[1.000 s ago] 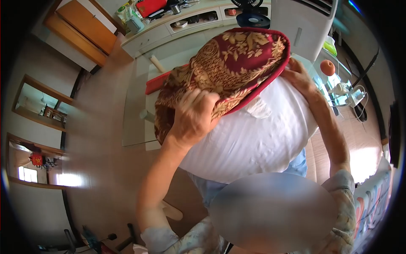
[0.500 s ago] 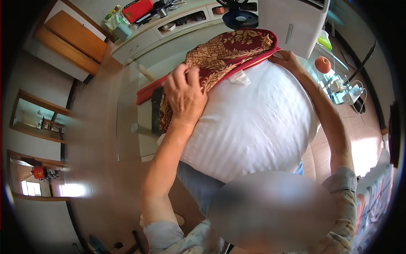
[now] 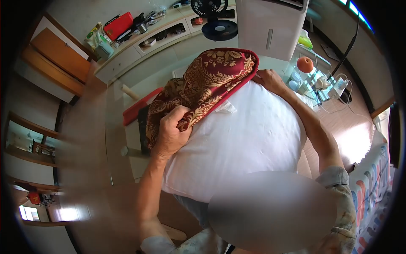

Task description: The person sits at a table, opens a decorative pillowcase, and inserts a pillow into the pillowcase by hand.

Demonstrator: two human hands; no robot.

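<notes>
A plump white cushion insert (image 3: 237, 139) rests in front of me, over my lap and the table edge. Its far end goes into a red cushion cover (image 3: 220, 70) with a gold leaf pattern and red piping. A small white tag (image 3: 227, 107) sticks out at the cover's edge. My left hand (image 3: 172, 132) is closed on the left part of that edge, thumb and forefinger pinching the fabric. At the far right corner, my right hand (image 3: 271, 80) pinches the edge against the insert; its fingertips are partly hidden.
Beneath the cover is a glass table (image 3: 122, 148) with a red strip-like object (image 3: 139, 106). A white appliance (image 3: 270, 31), a black fan (image 3: 219, 29) and a cluttered cabinet (image 3: 127, 55) stand beyond. Cables, a power strip (image 3: 339, 86) and a round orange object (image 3: 305, 64) are on the right.
My left hand has gone from raised, curled fingers to a pinch on the cover's edge. The cover's far end has bulged up, and the camera view has shifted.
</notes>
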